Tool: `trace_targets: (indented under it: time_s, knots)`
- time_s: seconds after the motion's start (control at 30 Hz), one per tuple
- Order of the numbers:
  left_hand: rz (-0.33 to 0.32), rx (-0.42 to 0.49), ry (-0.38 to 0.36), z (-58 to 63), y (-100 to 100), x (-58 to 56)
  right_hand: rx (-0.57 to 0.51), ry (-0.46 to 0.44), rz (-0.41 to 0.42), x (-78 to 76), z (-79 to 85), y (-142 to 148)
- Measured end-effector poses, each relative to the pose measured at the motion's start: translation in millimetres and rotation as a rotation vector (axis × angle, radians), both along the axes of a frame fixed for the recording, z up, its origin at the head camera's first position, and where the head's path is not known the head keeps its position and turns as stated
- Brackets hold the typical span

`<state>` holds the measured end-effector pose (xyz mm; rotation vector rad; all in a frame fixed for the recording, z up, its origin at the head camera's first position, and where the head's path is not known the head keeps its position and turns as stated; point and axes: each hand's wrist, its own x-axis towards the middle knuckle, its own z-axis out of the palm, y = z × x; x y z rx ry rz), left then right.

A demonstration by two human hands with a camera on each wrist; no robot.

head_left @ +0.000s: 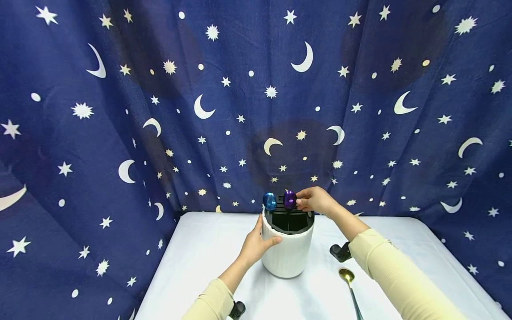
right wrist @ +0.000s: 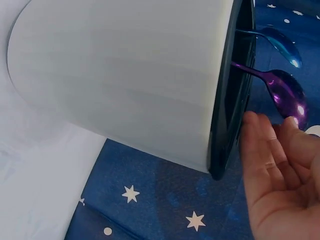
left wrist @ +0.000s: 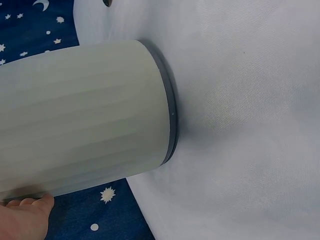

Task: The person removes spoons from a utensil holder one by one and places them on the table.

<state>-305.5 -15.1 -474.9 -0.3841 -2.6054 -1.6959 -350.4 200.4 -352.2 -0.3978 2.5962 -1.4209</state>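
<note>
A white ribbed utensil holder point(head_left: 287, 253) with a black rim stands upright on the table. My left hand point(head_left: 255, 242) grips its left side, thumb across the front; the left wrist view shows only curled fingers point(left wrist: 44, 202) against the wall. Two shiny spoons stand bowl-up at its back, a blue spoon point(head_left: 270, 201) on the left and a purple spoon point(head_left: 290, 200) on the right. Right of the purple bowl is my right hand point(head_left: 317, 201), its fingertips at the bowl's edge. In the right wrist view its fingers point(right wrist: 265, 150) are fairly straight, and the thumb overlaps the purple spoon's tip.
A gold-bowled spoon point(head_left: 346, 274) with a dark handle lies on the white table point(head_left: 208, 249), right of the holder. A dark blue curtain point(head_left: 240, 111) with moons and stars hangs behind and beside the table. Black wrist devices point(head_left: 340, 252) show near both sleeves.
</note>
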Motion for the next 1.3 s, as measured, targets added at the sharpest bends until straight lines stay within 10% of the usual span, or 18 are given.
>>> trace_targets:
  time_s: [0.77,1.3]
  knots:
    - [-0.006,0.017,0.025,-0.6,0.3,1.8,-0.222,-0.143,-0.027,0.5,-6.9,3.4]
    - [-0.012,-0.006,0.017,0.8,-0.2,1.1,-0.210,-0.083,-0.023,5.4,43.3,9.7]
